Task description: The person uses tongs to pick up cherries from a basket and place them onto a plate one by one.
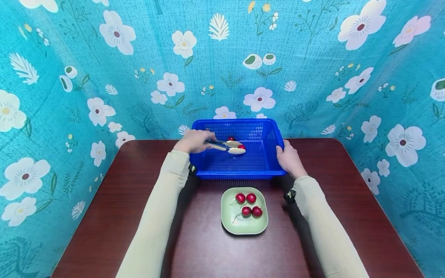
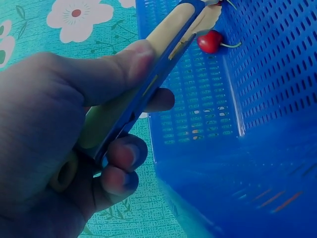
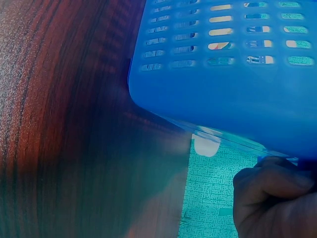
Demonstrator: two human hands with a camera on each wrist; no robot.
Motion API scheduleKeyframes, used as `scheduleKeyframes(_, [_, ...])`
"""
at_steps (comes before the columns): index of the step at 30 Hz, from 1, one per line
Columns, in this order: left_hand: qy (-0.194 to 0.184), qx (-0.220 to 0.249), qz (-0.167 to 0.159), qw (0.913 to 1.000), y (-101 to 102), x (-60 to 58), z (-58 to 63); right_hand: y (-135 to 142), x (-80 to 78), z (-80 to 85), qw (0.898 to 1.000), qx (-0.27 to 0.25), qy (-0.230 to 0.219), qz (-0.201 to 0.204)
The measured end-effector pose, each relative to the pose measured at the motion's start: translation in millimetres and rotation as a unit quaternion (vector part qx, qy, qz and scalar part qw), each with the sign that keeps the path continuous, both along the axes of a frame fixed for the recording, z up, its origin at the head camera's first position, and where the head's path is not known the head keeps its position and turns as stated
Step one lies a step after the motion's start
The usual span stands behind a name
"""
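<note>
My left hand (image 1: 197, 141) grips a pair of tongs (image 2: 171, 37) with cream handles and cream tips. In the head view the tong tips reach into the blue basket (image 1: 278, 133), with a red cherry (image 1: 241, 147) between them. Another cherry (image 2: 210, 41) with a green stem lies in the basket, near its far wall. My right hand (image 1: 290, 159) holds the basket's right rim, thumb over the edge; in the right wrist view the curled fingers (image 3: 267, 186) show by the rim.
On the dark wooden table (image 1: 139, 166), in front of the basket, sits a pale green plate (image 1: 227, 227) with several stemmed cherries (image 1: 251, 198). A turquoise flowered cloth (image 1: 146, 58) hangs behind the table and at both sides.
</note>
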State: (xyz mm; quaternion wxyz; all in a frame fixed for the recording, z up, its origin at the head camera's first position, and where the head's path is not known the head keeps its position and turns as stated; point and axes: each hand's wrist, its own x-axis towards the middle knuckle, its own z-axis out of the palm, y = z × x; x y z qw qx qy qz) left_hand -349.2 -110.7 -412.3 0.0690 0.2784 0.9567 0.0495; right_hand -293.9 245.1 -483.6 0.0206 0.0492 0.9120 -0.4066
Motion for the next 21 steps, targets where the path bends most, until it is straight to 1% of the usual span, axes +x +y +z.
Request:
scheduleKeyframes(5, [-0.010, 0.001, 0.000, 0.9999, 1.2, 0.2, 1.0, -0.2, 0.0, -0.9, 1.000, -0.002, -0.004, 0.000])
scheduleKeyframes(10, [-0.008, 0.008, -0.003, 0.9999, 0.7, -0.6, 1.1, -0.8, -0.2, 0.3, 1.000, -0.004, -0.005, 0.001])
scheduleKeyframes(16, [-0.008, 0.031, -0.007, 0.9995, -3.1, -1.3, -1.3, -0.5, 0.6, 1.6, 1.000, -0.002, -0.007, 0.003])
scheduleKeyframes(21, [-0.002, 0.047, -0.015, 0.9988, -4.6, 0.0, -0.2, -0.3, 1.1, 1.8, 1.000, -0.005, -0.007, 0.003])
